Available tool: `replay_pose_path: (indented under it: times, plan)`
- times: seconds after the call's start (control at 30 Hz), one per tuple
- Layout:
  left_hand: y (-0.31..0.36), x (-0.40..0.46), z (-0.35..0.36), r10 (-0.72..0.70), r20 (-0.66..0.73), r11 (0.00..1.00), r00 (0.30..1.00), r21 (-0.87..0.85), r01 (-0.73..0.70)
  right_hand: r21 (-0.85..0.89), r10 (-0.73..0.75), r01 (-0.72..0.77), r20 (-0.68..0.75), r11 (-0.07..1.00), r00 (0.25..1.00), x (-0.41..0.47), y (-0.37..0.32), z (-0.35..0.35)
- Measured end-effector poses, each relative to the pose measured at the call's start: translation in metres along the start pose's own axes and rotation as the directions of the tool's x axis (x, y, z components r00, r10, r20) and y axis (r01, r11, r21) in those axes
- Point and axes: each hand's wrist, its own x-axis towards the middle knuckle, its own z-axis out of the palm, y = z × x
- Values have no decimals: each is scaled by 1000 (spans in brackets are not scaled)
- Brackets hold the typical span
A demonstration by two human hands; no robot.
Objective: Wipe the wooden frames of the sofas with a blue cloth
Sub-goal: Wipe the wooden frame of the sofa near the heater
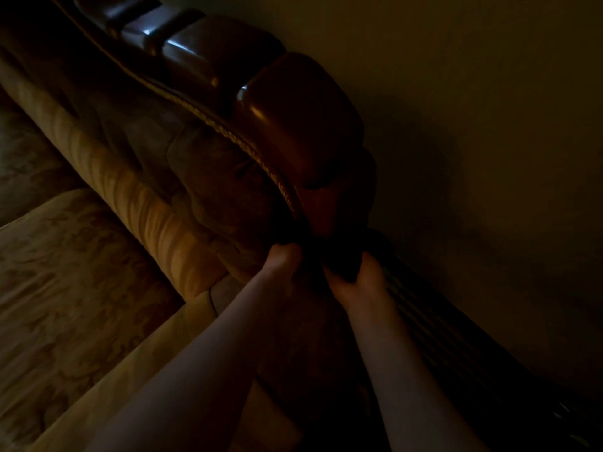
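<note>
Dim wall (pixel 473 93) behind one sofa's wooden frame (pixel 293 125), two hands (pixel 284 262) (pixel 355 282) both gripping one dark cloth (pixel 339 256).

It is very dark, and most of the picture is hard to see. Small white shines sit on the wooden frame (pixel 293 119), and the wall (pixel 489 93) has a big dark shadow. Everything looks a bit soft and blurry.
</note>
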Motion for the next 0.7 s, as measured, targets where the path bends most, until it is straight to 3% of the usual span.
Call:
replay_pose_path:
  times: [0.07, 0.13, 0.2, 0.27, 0.3, 0.33, 0.4, 0.47, 0.6, 0.7]
  plan:
    - [-4, 4, 3, 7, -40, 999, 999, -44, -9, 248, 15, -24, 37, 969, 999, -5, -9, 11]
    - [-6, 8, 1, 11, -39, 998, 999, -56, -13, 500, 69, -114, 108, 858, 992, -2, -20, 20]
    - [-4, 8, -4, -6, -4, 998, 1000, -55, 5, 589, 155, -158, 56, 792, 986, 9, -25, 11]
    - [-2, 10, -5, -19, 51, 997, 999, -70, 23, 512, 142, -24, -192, 859, 971, 12, -29, 0]
    - [-1, 11, -3, -37, 73, 997, 997, -69, 42, 465, 43, 92, -271, 881, 962, 16, -33, -7]
    - [-1, 13, -1, -55, 78, 996, 995, -61, 60, 400, -72, 199, -311, 895, 948, 17, -40, -9]
    - [-1, 13, 7, -79, 76, 992, 994, -89, 86, 265, -264, 322, -232, 909, 936, 34, -58, -13]
    - [-1, 16, 17, -110, 109, 985, 988, -123, 124, 172, -266, 299, -190, 939, 945, 64, -74, -17]
    - [-2, 29, 29, -124, 72, 982, 990, -137, 133, -54, -76, 75, -20, 996, 997, 113, -87, -27]
    - [-4, 40, 32, -146, 57, 973, 988, -170, 154, -200, -52, 63, 56, 978, 997, 138, -85, -30]
